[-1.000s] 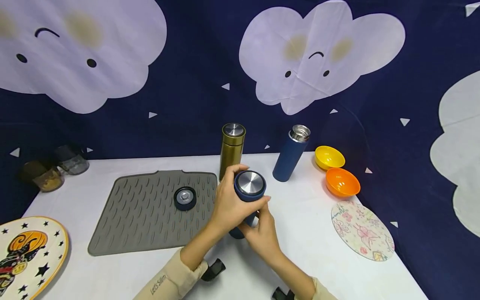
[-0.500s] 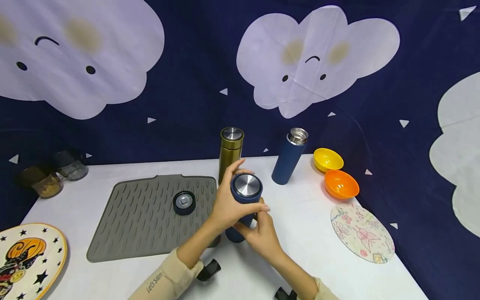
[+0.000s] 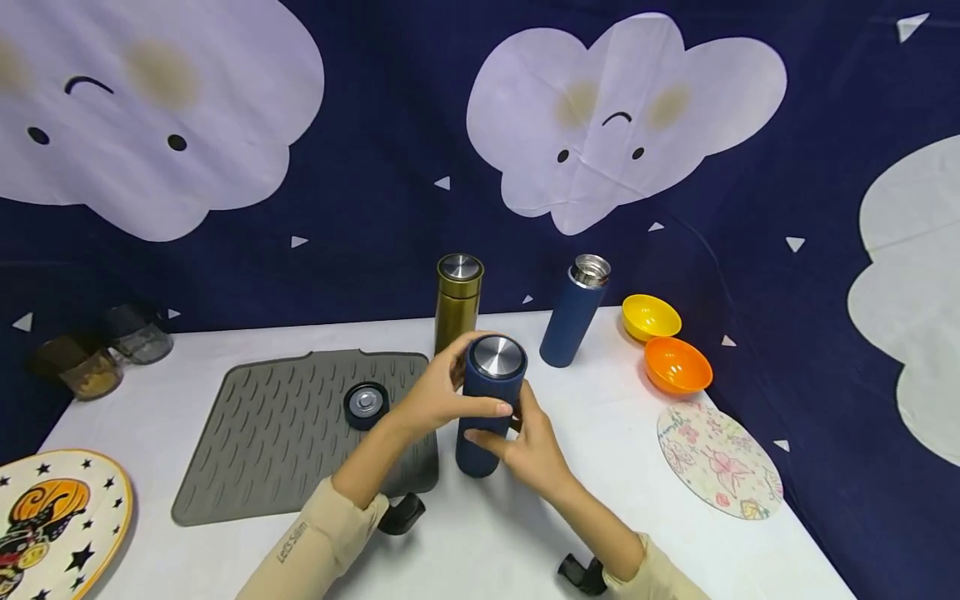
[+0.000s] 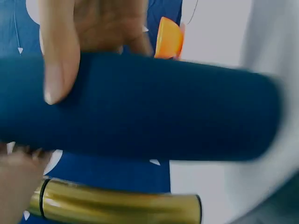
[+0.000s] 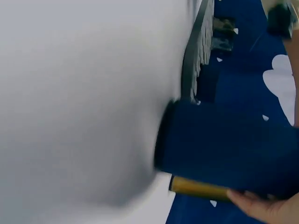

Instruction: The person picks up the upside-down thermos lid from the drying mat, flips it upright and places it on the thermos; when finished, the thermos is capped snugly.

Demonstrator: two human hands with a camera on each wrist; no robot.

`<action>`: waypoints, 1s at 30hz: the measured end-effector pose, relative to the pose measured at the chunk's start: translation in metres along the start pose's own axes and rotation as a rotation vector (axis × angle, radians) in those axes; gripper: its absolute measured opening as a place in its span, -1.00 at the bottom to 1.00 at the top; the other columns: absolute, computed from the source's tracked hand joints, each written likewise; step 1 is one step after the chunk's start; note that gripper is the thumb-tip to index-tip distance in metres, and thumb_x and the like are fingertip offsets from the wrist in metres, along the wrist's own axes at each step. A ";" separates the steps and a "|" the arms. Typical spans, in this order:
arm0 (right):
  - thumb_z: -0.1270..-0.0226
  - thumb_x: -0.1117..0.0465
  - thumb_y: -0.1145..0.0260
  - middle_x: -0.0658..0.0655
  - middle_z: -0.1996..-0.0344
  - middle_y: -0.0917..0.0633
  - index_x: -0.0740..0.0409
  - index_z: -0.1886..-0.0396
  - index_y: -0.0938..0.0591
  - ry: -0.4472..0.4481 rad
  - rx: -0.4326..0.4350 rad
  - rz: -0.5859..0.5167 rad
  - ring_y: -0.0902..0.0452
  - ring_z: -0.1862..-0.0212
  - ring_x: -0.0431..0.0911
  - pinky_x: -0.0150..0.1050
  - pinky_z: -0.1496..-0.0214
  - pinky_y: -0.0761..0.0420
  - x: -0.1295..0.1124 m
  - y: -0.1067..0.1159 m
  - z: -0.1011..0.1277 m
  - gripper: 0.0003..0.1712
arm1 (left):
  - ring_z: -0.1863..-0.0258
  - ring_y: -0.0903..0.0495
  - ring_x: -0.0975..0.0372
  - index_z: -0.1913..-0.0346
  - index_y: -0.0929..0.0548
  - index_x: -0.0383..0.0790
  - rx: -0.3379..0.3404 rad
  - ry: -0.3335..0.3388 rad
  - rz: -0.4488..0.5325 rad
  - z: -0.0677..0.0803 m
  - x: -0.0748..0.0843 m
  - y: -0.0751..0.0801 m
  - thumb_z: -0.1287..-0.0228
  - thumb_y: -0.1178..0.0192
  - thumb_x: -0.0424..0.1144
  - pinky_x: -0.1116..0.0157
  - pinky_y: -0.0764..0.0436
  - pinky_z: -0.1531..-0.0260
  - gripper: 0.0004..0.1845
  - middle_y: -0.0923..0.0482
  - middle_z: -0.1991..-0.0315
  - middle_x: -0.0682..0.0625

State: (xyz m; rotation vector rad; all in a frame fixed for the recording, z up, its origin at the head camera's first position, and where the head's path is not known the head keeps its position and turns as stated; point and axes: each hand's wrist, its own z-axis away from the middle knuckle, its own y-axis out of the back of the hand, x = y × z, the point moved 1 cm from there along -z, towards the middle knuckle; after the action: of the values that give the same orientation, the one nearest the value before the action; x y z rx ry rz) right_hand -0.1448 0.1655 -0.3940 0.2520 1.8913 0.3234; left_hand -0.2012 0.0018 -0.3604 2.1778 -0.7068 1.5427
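Both hands hold a dark blue thermos flask [image 3: 482,454] with a round silver-topped lid [image 3: 498,357]. It stands nearly upright in the head view, to the right of a grey ridged mat. My left hand [image 3: 438,398] grips its upper body from the left, thumb across the front just below the lid. Lower down, my right hand [image 3: 534,450] holds it from the right, its thumb on the front. The flask [image 4: 154,109] fills the middle of the left wrist view. In the right wrist view, the flask's base [image 5: 187,135] is close to the white table; contact is unclear.
A gold flask [image 3: 457,308] stands behind my left hand, and a lidless blue flask [image 3: 572,321] farther right. A dark lid [image 3: 366,404] lies on the grey mat [image 3: 277,442]. Yellow [image 3: 651,317] and orange [image 3: 677,367] bowls sit at right, near a floral placemat [image 3: 720,462].
My left hand has slid down from around the flask's lid to its body, and its fingers wrap closer. The right hand stays on the flask. The view has shifted slightly.
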 end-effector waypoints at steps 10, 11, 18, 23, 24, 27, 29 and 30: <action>-0.10 0.14 -0.54 0.32 -0.19 -0.56 0.24 -0.37 -0.25 -0.077 0.340 0.158 -0.49 -0.25 0.21 0.13 -0.31 -0.43 0.030 0.019 -0.108 -0.08 | -0.38 -0.34 -0.04 -0.40 -0.31 -0.29 0.478 0.268 -0.246 0.092 -0.014 0.064 -0.18 -0.40 -0.36 0.13 -0.30 -0.42 -0.26 -0.37 -0.36 -0.22; -0.12 0.12 -0.53 0.33 -0.20 -0.54 0.25 -0.39 -0.23 -0.093 0.357 0.170 -0.48 -0.25 0.22 0.14 -0.31 -0.43 0.035 0.019 -0.116 -0.07 | -0.36 -0.35 -0.02 -0.39 -0.32 -0.29 0.506 0.304 -0.260 0.098 -0.016 0.069 -0.20 -0.39 -0.34 0.16 -0.33 -0.40 -0.28 -0.38 -0.34 -0.21; -0.16 0.10 -0.49 0.38 -0.28 -0.45 0.24 -0.45 -0.14 -0.189 0.390 0.230 -0.38 -0.32 0.28 0.18 -0.36 -0.35 0.059 0.018 -0.129 -0.01 | -0.38 -0.34 -0.05 -0.39 -0.31 -0.33 0.571 0.433 -0.354 0.115 -0.026 0.089 -0.24 -0.36 -0.33 0.12 -0.30 -0.43 -0.31 -0.34 -0.36 -0.26; -0.18 0.05 -0.48 0.37 -0.30 -0.43 0.23 -0.46 -0.12 -0.171 0.374 0.241 -0.37 -0.33 0.28 0.16 -0.37 -0.34 0.058 0.020 -0.127 0.01 | -0.39 -0.26 -0.21 -0.45 -0.20 -0.39 0.489 0.491 -0.551 0.101 -0.044 0.100 -0.09 -0.47 -0.28 -0.10 -0.30 -0.38 -0.09 -0.25 -0.41 -0.38; -0.18 0.04 -0.48 0.37 -0.30 -0.44 0.22 -0.46 -0.12 -0.180 0.358 0.249 -0.37 -0.34 0.26 0.15 -0.37 -0.34 0.058 0.021 -0.127 0.01 | -0.38 -0.27 -0.24 -0.45 -0.18 -0.42 0.468 0.500 -0.587 0.098 -0.047 0.101 -0.05 -0.50 -0.27 -0.14 -0.31 -0.36 -0.04 -0.24 -0.40 -0.41; -0.19 0.02 -0.48 0.36 -0.36 -0.39 0.20 -0.49 -0.08 -0.221 0.288 0.278 -0.34 -0.38 0.23 0.12 -0.41 -0.32 0.053 0.026 -0.124 0.04 | -0.34 -0.29 -0.31 -0.47 -0.13 -0.46 0.428 0.509 -0.677 0.091 -0.057 0.101 0.03 -0.55 -0.26 -0.25 -0.34 -0.28 0.06 -0.26 -0.38 -0.47; -0.18 0.02 -0.49 0.38 -0.42 -0.31 0.20 -0.52 -0.03 -0.254 0.242 0.297 -0.27 -0.42 0.26 0.15 -0.44 -0.29 0.047 0.029 -0.119 0.09 | -0.32 -0.32 -0.33 -0.44 -0.17 -0.49 0.417 0.500 -0.746 0.089 -0.062 0.101 0.05 -0.55 -0.25 -0.27 -0.35 -0.25 0.04 -0.31 -0.34 -0.47; -0.18 0.01 -0.49 0.39 -0.44 -0.27 0.22 -0.53 -0.01 -0.268 0.225 0.302 -0.24 -0.44 0.27 0.17 -0.45 -0.26 0.043 0.030 -0.115 0.12 | -0.29 -0.35 -0.33 -0.42 -0.21 -0.49 0.417 0.494 -0.778 0.088 -0.063 0.101 0.06 -0.55 -0.24 -0.27 -0.37 -0.23 0.01 -0.35 -0.31 -0.47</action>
State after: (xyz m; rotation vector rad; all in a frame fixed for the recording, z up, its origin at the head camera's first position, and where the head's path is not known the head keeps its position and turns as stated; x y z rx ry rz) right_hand -0.2674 0.1965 -0.3854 0.7025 1.6224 0.2633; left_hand -0.2121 -0.1177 -0.4470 1.8256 0.5994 1.7283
